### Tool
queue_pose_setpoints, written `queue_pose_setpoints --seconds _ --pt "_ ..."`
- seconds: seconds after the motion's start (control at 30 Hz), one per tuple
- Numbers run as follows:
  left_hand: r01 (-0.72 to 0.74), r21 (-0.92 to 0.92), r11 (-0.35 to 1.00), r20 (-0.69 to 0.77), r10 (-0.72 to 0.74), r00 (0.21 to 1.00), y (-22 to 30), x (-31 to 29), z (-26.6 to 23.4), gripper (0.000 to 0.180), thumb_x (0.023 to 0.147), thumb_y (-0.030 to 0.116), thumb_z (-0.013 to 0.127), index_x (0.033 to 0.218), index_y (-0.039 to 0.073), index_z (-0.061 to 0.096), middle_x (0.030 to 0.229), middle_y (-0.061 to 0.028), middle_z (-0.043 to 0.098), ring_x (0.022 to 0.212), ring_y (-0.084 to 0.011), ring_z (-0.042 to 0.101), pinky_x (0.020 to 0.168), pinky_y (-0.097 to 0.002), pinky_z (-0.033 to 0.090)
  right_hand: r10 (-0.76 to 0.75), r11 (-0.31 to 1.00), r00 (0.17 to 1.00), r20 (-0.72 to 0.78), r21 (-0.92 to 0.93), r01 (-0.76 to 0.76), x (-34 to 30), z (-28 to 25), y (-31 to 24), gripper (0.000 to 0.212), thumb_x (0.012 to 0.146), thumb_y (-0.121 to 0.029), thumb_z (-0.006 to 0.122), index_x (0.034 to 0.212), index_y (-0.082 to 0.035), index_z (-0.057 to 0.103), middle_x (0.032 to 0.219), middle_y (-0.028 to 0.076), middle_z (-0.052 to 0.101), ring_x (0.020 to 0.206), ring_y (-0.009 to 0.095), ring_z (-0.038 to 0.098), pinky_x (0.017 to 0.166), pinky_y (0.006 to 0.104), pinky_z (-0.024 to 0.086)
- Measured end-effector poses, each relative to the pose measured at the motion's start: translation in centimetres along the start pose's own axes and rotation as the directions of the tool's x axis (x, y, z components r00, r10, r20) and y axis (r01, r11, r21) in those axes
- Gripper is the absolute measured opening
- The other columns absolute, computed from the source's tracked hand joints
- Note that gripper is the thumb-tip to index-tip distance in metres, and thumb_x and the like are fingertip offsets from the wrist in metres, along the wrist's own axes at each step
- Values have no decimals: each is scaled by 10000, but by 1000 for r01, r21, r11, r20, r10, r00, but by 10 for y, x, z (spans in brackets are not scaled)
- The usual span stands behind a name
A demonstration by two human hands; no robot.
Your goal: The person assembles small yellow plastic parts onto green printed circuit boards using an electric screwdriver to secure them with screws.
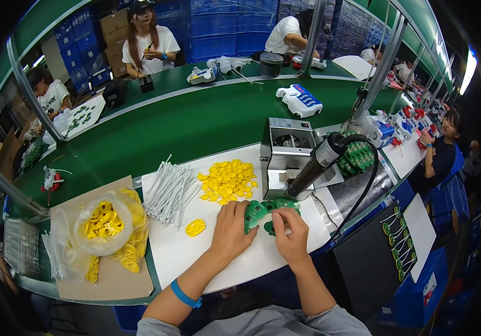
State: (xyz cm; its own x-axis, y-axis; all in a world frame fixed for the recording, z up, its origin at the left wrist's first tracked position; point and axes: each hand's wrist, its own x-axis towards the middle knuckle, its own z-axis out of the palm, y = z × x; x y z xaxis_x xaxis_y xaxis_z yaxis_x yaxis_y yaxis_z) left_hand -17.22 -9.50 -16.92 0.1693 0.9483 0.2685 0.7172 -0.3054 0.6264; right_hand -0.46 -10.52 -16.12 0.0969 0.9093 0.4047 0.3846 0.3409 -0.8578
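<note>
My left hand [231,229] is closed on the edge of a green circuit board [255,211] with rounded lobes, held just over the white work sheet. Close beside it, my right hand [292,235] has thumb and fingers pinched together. A small round green board piece [270,227] shows right at those fingertips; what lies between them is hidden. Behind the right fingers lie more green boards [288,204]. Past my left hand spreads a heap of small yellow plastic parts [228,180], and one larger yellow oval piece [195,228] lies apart on the sheet.
White cable ties or wires [169,190] lie left of the heap. Farther left, a plastic bag [103,227] of yellow parts rests on cardboard. A metal machine [288,151] and black cylindrical tool [318,165] stand ahead right. Co-workers sit beyond the green conveyor [195,123].
</note>
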Motion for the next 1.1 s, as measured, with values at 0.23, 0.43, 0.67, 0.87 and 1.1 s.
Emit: queue_pose_setpoints --seconds 0.23,0.43,0.67,0.87,1.1 --pt "-243 -271 931 -23 246 969 19 -1 4 653 768 169 826 1321 42 502 1140 -161 552 948 -308 643 756 -370 550 -5 995 995 100 -100 15 18 -11 4 168 996 -143 585 974 20 622 695 76 588 616 181 569 591 315 467" --pt "334 -690 643 391 -58 919 1 3 18 221 967 196 679 1086 10 675 840 -27 678 733 -70 565 661 -246 476 250 951 942 224 128 -282 25 -28 13 307 1050 -222 527 856 9 585 646 23 530 570 92 441 524 307 384" --pt "314 -800 511 387 39 921 23 -4 18 214 1003 176 629 1098 -6 688 868 6 669 782 -50 551 692 -227 466 237 949 919 314 130 -289 26 -45 9 459 1068 -308 509 732 0 559 584 -35 492 535 63 418 478 279 341" --pt "335 -798 501 435 93 896 38 -4 14 221 1007 172 623 1106 -13 692 922 4 688 829 -52 578 739 -220 480 479 707 777 407 346 -617 27 -55 3 488 1073 -380 484 686 -91 553 594 -57 498 498 23 437 439 224 325" --pt "121 -739 663 64 -110 992 67 -2 20 225 859 115 799 937 5 618 819 -38 661 713 -65 584 648 -227 492 292 951 924 246 27 -307 18 -69 3 439 1071 -298 440 875 46 631 668 188 591 616 237 570 627 392 456"
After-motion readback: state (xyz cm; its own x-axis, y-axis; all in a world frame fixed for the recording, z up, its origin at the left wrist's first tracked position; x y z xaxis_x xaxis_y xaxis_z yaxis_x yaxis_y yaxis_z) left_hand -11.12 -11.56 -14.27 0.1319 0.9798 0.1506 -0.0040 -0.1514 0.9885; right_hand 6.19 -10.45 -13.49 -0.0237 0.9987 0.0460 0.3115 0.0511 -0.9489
